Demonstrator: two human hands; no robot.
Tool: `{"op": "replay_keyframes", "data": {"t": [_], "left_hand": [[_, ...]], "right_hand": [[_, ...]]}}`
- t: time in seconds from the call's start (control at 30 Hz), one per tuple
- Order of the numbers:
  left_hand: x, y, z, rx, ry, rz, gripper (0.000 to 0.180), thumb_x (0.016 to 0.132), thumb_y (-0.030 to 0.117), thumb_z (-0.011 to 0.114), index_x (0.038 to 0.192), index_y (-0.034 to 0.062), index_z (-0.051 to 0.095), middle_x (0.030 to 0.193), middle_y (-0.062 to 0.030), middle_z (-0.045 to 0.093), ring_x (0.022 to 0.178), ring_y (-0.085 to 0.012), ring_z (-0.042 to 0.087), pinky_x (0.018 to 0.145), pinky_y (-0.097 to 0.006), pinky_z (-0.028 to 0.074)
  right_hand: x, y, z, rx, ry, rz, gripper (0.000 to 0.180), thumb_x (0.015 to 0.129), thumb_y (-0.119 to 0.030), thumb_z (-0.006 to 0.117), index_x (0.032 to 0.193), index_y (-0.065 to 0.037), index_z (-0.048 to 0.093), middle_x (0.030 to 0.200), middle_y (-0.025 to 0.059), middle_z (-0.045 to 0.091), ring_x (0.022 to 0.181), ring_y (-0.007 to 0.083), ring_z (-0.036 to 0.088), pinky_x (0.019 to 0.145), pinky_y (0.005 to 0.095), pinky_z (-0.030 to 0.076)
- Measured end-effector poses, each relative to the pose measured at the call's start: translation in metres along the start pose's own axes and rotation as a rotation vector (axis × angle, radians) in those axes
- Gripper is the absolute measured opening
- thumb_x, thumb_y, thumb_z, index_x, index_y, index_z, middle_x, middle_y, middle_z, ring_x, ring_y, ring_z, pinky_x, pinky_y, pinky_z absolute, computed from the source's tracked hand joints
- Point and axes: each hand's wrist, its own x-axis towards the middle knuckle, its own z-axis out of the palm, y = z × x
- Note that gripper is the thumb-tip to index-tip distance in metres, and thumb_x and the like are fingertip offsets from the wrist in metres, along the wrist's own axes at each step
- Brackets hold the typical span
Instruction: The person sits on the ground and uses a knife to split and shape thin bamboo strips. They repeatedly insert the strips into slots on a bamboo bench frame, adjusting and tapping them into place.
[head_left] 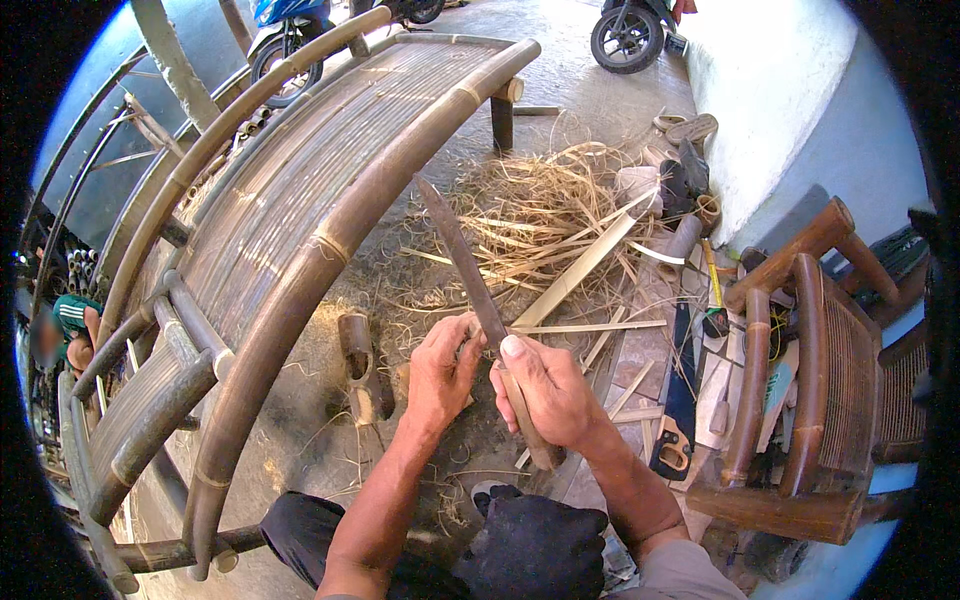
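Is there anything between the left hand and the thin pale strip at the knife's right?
Yes: the knife in the right hand crosses, in view, between the left hand and the thin strip; whether they meet behind it is hidden.

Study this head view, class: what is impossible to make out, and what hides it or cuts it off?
In the head view:
Palm of the left hand: turned away; whether it holds anything is unclear.
Part of the knife: covered by the thumb of the right hand.
Floor beneath the bamboo strips: covered by their heap.
Blue motorcycle: cut off by the top edge.
Slatted chair: cut off by the dark rim.
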Motion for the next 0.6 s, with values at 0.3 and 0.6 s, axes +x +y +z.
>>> {"op": "replay_keyframes", "data": {"t": [0.3,0.6], "left_hand": [[0.002,0.009,-0.003,0.046,-0.03,-0.029,0.023,0.093,0.006,0.064,0.116,0.0009,0.064,0.105,-0.0201,0.067,0.098,-0.039,0.066,0.084,-0.042,0.053],[0.015,0.031,-0.022,0.133,-0.096,0.068,0.034,0.089,0.015,0.071,0.121,0.0037,0.067,0.122,-0.019,0.064,0.115,-0.0365,0.062,0.097,-0.042,0.049]], "right_hand": [[-0.002,-0.01,-0.001,-0.117,0.003,-0.002,0.044,0.111,-0.038,0.036,0.094,-0.001,0.055,0.067,0.0026,0.054,0.056,0.0099,0.054,0.052,0.0275,0.046],[-0.001,-0.015,-0.013,-0.39,0.024,-0.018,0.039,0.11,-0.032,0.037,0.102,0.0,0.057,0.068,0.0016,0.055,0.056,0.0108,0.055,0.053,0.0297,0.046]]}}
